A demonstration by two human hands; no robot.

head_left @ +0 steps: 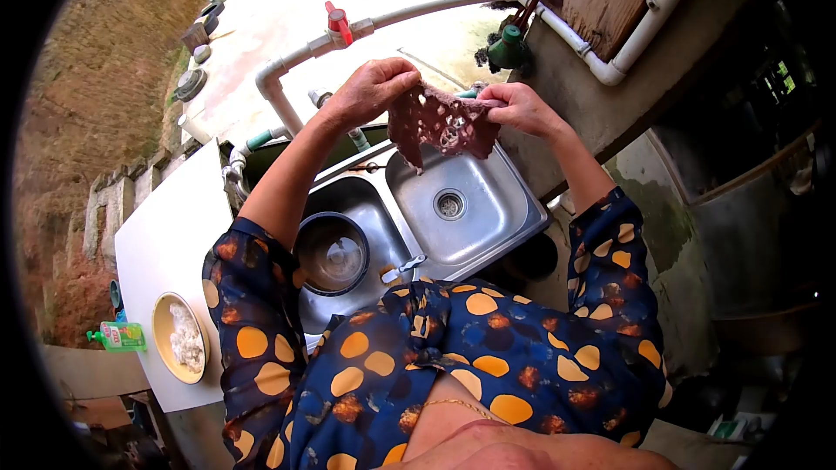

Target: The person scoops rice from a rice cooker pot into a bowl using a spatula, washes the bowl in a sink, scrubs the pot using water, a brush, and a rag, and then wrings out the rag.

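A ragged brownish-pink cloth [425, 122] full of holes hangs stretched between my hands, over the far edge of the sink. My left hand [373, 91] pinches its upper left corner. At the upper right corner, my right hand [520, 110] has its fingers closed on the same cloth. Below lies the double steel sink [470, 239], whose right basin shows a drain [449, 204]. In the left basin sits a dark round pot [331, 254] with what looks like water in it. A small tool with a pale blue-white handle [405, 269] rests on the divider.
White pipe with a red-handled valve [339, 24] runs behind the sink. On the white board [165, 248] at left stands a cream bowl [180, 338] of whitish stuff, near a green pump bottle [117, 337]. A concrete wall [601, 104] rises at right.
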